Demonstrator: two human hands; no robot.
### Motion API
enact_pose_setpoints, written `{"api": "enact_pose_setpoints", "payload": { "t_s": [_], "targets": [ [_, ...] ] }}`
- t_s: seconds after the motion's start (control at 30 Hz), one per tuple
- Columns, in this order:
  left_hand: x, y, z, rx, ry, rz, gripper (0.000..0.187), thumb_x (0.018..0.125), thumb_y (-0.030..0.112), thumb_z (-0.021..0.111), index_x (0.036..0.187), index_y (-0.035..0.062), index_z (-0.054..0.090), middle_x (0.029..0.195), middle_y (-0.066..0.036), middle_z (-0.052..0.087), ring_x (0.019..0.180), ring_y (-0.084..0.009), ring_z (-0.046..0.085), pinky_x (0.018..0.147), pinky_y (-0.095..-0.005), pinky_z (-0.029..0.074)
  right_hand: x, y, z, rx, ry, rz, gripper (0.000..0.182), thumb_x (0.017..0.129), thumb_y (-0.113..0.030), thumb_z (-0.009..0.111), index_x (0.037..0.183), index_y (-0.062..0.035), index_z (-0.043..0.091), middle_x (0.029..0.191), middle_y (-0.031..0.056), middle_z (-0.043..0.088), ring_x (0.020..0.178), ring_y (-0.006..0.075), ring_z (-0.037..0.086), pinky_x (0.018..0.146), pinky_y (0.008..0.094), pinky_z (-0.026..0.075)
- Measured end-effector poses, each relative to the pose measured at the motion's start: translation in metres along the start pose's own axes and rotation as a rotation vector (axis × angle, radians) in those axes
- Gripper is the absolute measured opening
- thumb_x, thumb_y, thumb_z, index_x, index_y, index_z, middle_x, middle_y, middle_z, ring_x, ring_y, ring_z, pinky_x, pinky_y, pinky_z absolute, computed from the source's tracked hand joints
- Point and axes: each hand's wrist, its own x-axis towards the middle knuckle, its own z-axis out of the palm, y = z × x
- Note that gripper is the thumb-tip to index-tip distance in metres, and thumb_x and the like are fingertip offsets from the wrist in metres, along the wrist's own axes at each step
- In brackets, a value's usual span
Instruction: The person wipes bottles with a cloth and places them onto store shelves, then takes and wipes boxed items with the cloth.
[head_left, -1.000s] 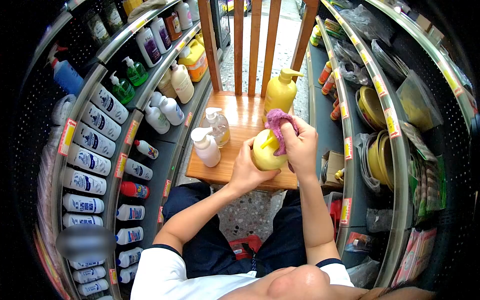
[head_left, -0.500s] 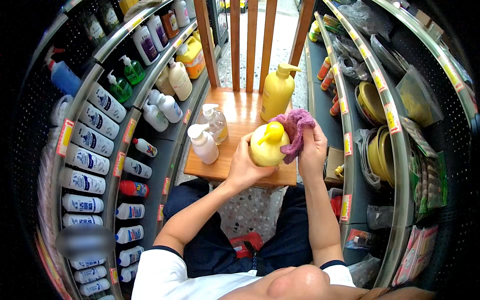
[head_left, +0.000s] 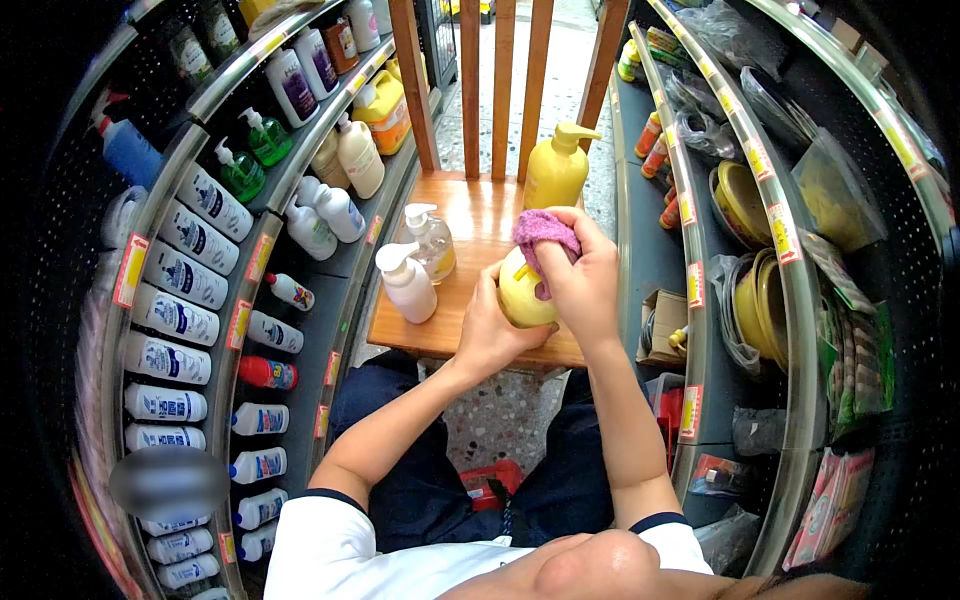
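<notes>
My left hand (head_left: 495, 325) is wrapped round the lower left side of a yellow pump bottle (head_left: 520, 298) above the front of a wooden chair seat (head_left: 470, 205). In my right hand (head_left: 582, 275) is a purple cloth (head_left: 546, 236), pressed over the top of that bottle and covering most of its pump. Behind the hands stands a taller yellow pump bottle (head_left: 556, 172). Left of them are a white pump bottle (head_left: 408, 288) and a clear pump bottle (head_left: 431, 242), both upright on the seat.
Curved shelves flank the chair. On the left are rows of white bottles (head_left: 180, 318), green pump bottles (head_left: 240, 172) and an orange-yellow jug (head_left: 383, 112). The right shelves hold yellow basins (head_left: 762, 308) and plastic packets. Wooden slats (head_left: 500, 90) rise behind the seat.
My right hand has moved left with the purple cloth, from the bottle's right side onto its top. My left hand still holds the bottle.
</notes>
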Motion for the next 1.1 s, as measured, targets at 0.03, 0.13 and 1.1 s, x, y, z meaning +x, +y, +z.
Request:
{"api": "enact_pose_setpoints", "payload": {
  "t_s": [0.03, 0.13, 1.1],
  "targets": [
    [0.0, -0.001, 0.0, -0.004, -0.009, -0.005, 0.09, 0.06, 0.023, 0.09, 0.13, -0.0002, 0.038, 0.12, -0.02, 0.056, 0.111, -0.0329, 0.058, 0.094, -0.0411, 0.047, 0.003, -0.004, 0.0, 0.043, -0.028, 0.093, 0.02, 0.082, -0.007, 0.063, 0.099, 0.0009, 0.066, 0.079, 0.007, 0.065, 0.073, 0.0115, 0.064, 0.066, 0.0283, 0.051],
    [-0.001, -0.002, -0.003, 0.007, -0.027, -0.008, 0.09, 0.06, 0.022, 0.09, 0.13, 0.0003, 0.038, 0.121, -0.02, 0.055, 0.113, -0.0324, 0.057, 0.095, -0.041, 0.047, 0.012, 0.005, -0.004, 0.141, -0.096, 0.105, 0.017, 0.084, -0.008, 0.061, 0.098, 0.0009, 0.067, 0.076, 0.0014, 0.063, 0.067, 0.0043, 0.058, 0.059, 0.0226, 0.048],
    [0.0, -0.003, -0.004, 0.045, -0.02, 0.031, 0.088, 0.06, 0.025, 0.09, 0.128, 0.0003, 0.04, 0.12, -0.021, 0.057, 0.112, -0.0329, 0.058, 0.095, -0.0415, 0.047, -0.024, 0.055, -0.02, 0.049, -0.129, -0.191, 0.031, 0.095, -0.004, 0.041, 0.123, 0.0019, 0.053, 0.123, 0.0148, 0.055, 0.119, 0.0264, 0.052, 0.105, 0.0354, 0.036]
  ]
}}
